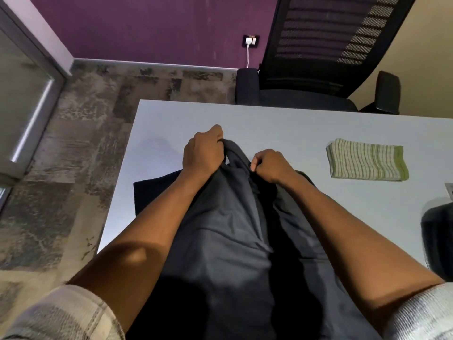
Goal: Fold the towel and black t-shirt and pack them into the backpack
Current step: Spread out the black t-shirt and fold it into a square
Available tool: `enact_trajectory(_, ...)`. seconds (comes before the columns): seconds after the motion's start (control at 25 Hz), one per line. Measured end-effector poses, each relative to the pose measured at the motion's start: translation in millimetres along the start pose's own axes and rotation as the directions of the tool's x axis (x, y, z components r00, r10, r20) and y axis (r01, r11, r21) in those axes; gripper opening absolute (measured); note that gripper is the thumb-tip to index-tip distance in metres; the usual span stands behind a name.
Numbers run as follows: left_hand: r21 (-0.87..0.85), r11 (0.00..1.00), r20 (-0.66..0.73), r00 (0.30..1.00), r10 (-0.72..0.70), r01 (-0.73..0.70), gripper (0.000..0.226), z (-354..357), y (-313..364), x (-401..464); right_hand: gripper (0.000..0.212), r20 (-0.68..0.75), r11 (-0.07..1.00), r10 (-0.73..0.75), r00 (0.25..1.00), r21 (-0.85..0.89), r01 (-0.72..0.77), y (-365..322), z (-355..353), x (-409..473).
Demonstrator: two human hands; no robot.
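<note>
Both hands gripped the black t-shirt (228, 229) on the table (306, 123): left hand (203, 153) and right hand (269, 164) bunched its far edge; the folded towel (366, 159) lay right of the shirt

Bare table (282, 123) separates the black t-shirt (228, 217) from the towel (366, 159).

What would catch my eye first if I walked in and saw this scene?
Two bare forearms reach over a grey table, the left hand and right hand each gripping the far edge of a black t-shirt in the middle. To the right lies a folded green-striped towel. Beyond the table stands a black mesh office chair against a purple wall.
</note>
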State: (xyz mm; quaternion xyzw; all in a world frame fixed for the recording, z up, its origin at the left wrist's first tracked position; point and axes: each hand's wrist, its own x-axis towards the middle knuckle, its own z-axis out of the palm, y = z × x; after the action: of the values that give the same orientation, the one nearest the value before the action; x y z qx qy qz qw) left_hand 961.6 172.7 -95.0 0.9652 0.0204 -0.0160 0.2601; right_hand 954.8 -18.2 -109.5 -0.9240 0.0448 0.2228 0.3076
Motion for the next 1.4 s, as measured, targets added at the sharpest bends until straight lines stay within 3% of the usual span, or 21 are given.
enact_trajectory(0.12,-0.112,0.978,-0.169,0.973,0.158,-0.178,0.015,-13.8,12.9,-12.0,0.015,-0.236,0.971,0.023,0.972,0.235,0.034,-16.0,-23.0,-0.2)
enact_trajectory(0.16,-0.144,0.958,-0.187,0.958,0.218,-0.247,0.018,-16.1,16.8,-17.3,0.022,-0.214,0.939,0.054,0.975,0.342,0.023,-25.9,-30.6,0.6)
enact_trajectory(0.28,-0.229,0.891,-0.212,0.913,0.349,-0.393,0.027,-15.6,21.2,-29.9,0.053,0.158,0.807,0.063,0.985,0.573,-0.144,-47.4,-49.2,-1.1)
enact_trajectory(0.36,-0.277,0.868,-0.209,0.907,0.365,-0.413,0.030,-13.6,17.8,-32.5,0.046,0.227,0.773,-0.013,0.974,0.620,-0.134,-48.2,-56.9,0.4)
enact_trajectory(0.48,-0.284,0.887,-0.111,0.932,0.346,-0.363,0.057,-6.5,3.5,-35.5,0.024,0.085,0.796,-0.048,0.995,0.606,-0.013,-47.0,-66.3,13.8)
enact_trajectory(0.56,-0.269,0.915,-0.125,0.952,0.278,-0.302,0.073,3.2,-10.1,-39.6,0.021,-0.079,0.695,-0.030,0.996,0.715,0.078,-49.3,-73.6,25.7)
enact_trajectory(0.64,-0.218,0.963,-0.120,0.984,0.133,-0.157,0.075,12.6,-25.6,-47.0,0.004,-0.272,0.622,0.001,0.962,0.754,0.213,-45.9,-79.8,38.5)
enact_trajectory(0.72,-0.120,0.993,-0.076,0.997,-0.017,0.008,0.071,24.1,-43.9,-59.6,0.029,-0.440,0.790,0.032,0.898,0.561,0.246,-32.4,-78.3,43.6)
enact_trajectory(0.8,-0.021,0.991,-0.061,0.990,-0.131,0.130,0.068,36.2,-62.7,-77.0,0.039,-0.560,0.912,0.054,0.827,0.364,0.187,-13.8,-62.7,36.6)
enact_trajectory(0.88,0.065,0.963,-0.041,0.965,-0.258,0.260,0.068,47.8,-79.3,-96.3,0.038,-0.551,0.942,-0.003,0.834,0.278,0.187,8.3,-32.4,21.6)
enact_trajectory(1.0,0.142,0.890,0.059,0.893,-0.445,0.434,0.075,64.3,-100.7,-121.7,0.043,-0.373,0.969,-0.189,0.908,0.078,0.234,52.5,24.4,-8.4)
enact_trajectory(1.08,0.224,0.895,0.064,0.911,-0.407,0.385,0.078,70.2,-117.5,-136.8,0.054,-0.279,0.978,-0.195,0.940,-0.128,0.164,81.8,51.4,-21.7)
enact_trajectory(1.16,0.275,0.911,0.034,0.944,-0.330,0.308,0.079,69.7,-136.6,-145.1,0.064,-0.222,0.972,-0.053,0.974,-0.234,0.000,103.4,63.6,-33.7)
enact_trajectory(1.4,0.287,0.938,-0.001,0.979,-0.203,0.194,0.078,53.5,-179.0,-142.2,0.063,-0.289,0.934,0.205,0.935,-0.229,-0.276,139.8,60.1,-84.2)
